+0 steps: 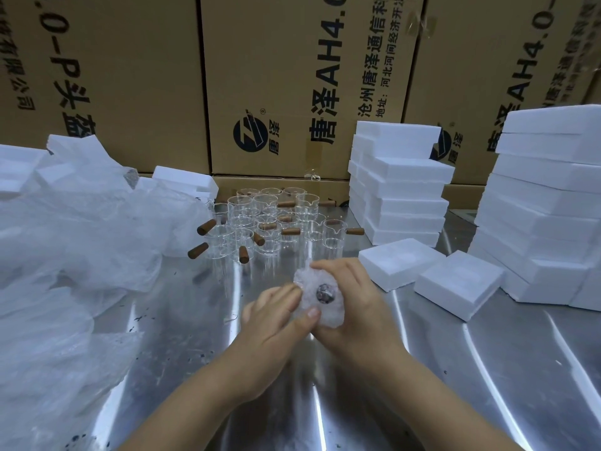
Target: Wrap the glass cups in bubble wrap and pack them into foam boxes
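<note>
Head view showed the left hand (276,315) and right hand (354,307) both gripping one bubble-wrapped cup (320,296) at centre, not yet boxed, while many bare glass cups (270,219) waited at twelve o'clock and foam boxes (458,281) at two o'clock.

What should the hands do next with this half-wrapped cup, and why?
Probably fold the loose bubble wrap over the dark brown handle end showing through it. The left hand and right hand both grip the wrap, and that end looks uncovered. A foam box lies just to the right.
</note>
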